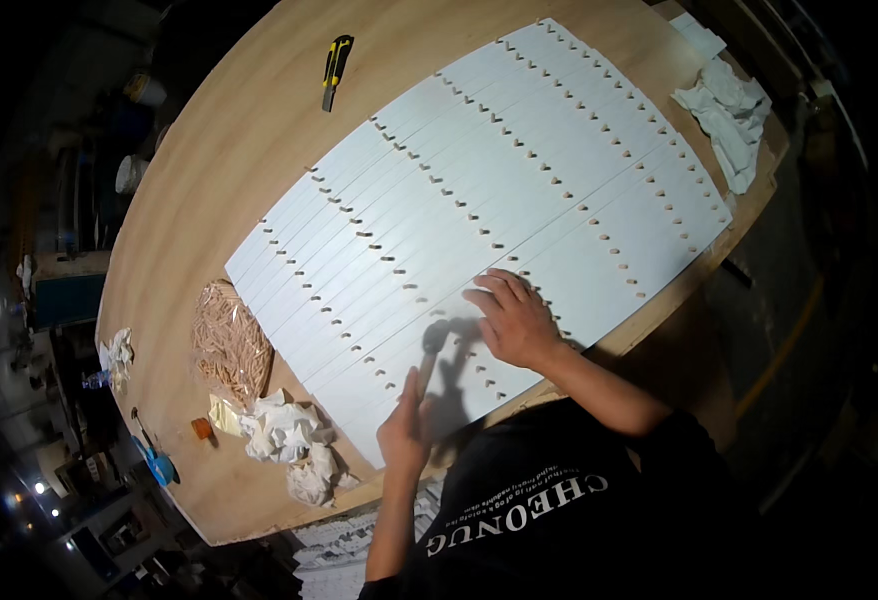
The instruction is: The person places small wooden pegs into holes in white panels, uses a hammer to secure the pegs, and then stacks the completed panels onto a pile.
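Observation:
White boards (379, 215) lie side by side, forming one broad sheet. Rows of short wooden dowels (473, 217) stick up from them. My left hand (405, 432) is wrapped round the handle of a hammer (437, 338), whose dark, blurred head is over the near boards. Just right of the hammer, my right hand (519, 325) reaches low over the boards beside a dowel row, fingers stretched and apart. No held piece shows in it, though its palm side is hidden.
The boards rest on a large wooden tabletop (189, 190). A yellow-black utility knife (335, 72) lies at the far side. At left are a clear bag of dowels (229, 342), crumpled white wrapping (285, 432), an orange-brown piece (202, 428) and a blue tool (159, 467). White cloth (727, 115) lies far right.

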### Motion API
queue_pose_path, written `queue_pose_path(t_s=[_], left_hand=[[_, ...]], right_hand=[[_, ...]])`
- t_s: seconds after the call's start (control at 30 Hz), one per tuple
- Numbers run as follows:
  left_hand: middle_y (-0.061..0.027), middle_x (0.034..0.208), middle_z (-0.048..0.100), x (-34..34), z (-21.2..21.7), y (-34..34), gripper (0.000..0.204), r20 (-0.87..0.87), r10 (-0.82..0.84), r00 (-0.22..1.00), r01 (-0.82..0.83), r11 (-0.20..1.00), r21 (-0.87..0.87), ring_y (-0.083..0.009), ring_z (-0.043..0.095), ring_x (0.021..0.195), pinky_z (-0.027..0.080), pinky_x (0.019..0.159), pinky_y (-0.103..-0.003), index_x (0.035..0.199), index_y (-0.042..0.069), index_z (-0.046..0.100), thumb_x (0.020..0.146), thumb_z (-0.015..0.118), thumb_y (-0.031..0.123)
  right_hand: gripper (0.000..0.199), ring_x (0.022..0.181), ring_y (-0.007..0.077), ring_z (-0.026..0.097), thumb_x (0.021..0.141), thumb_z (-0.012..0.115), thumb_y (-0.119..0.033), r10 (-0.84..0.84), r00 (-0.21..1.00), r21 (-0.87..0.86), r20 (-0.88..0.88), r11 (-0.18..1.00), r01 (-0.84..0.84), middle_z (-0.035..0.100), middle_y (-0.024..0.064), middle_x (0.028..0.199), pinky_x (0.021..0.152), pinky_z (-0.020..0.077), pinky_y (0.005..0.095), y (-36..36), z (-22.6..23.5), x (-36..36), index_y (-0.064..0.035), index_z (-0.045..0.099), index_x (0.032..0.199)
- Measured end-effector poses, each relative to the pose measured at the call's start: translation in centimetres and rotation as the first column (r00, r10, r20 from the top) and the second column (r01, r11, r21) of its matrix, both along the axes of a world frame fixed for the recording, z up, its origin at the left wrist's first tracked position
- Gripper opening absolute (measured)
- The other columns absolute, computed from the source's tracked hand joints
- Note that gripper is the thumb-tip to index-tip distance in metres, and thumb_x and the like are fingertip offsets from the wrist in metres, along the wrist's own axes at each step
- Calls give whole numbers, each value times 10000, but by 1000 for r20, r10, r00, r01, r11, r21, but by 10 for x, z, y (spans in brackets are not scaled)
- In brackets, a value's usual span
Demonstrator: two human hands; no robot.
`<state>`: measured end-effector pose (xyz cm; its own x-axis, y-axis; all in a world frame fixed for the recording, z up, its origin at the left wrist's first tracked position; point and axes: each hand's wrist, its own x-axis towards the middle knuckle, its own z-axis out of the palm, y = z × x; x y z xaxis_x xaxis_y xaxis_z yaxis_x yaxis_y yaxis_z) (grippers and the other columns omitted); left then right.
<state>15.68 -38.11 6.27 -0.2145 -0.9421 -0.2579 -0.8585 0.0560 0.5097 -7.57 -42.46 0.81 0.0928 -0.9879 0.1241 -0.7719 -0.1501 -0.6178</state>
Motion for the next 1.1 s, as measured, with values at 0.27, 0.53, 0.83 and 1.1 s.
queue_pose_path(t_s=[0.27, 0.53, 0.83, 1.1], left_hand=[[-174, 886, 655, 3, -7, -15, 487, 111, 33, 993, -43, 996, 83, -346, 619, 644, 505, 614, -390, 1353, 153, 424, 885, 546, 99], [-188, 1084, 628, 5, 3, -1, 566, -188, 136, 973, -148, 988, -47, -359, 653, 826, 520, 688, -397, 1387, 149, 369, 860, 564, 84], [-167, 919, 672, -3, 18, -17, 499, -256, 201, 945, -215, 976, -26, -256, 670, 733, 524, 641, -329, 1370, 141, 415, 886, 529, 99], [-172, 1035, 657, 6, 8, -42, 459, -219, 188, 957, -179, 982, 61, -204, 610, 640, 496, 640, -301, 1367, 123, 428, 914, 501, 128]], right_hand=[[448, 1327, 299, 302, 833, 501, -109, 26, 997, -107, -69, 994, -33, 373, 119, 1394, 1092, 273, 418, -65, -15, 12, -48, 462, 1275], [478, 1351, 292, 275, 837, 512, -124, 123, 984, -89, -132, 987, -135, 349, 124, 1423, 1120, 224, 423, -104, -21, 20, -64, 449, 1307], [459, 1334, 294, 300, 827, 551, -165, 56, 995, -162, -79, 984, -68, 392, 115, 1391, 1114, 237, 431, -138, -33, 29, -78, 488, 1274], [452, 1332, 289, 303, 816, 562, -155, 68, 997, -134, -46, 988, -74, 402, 109, 1384, 1116, 236, 433, -137, -27, 27, -81, 502, 1259]])
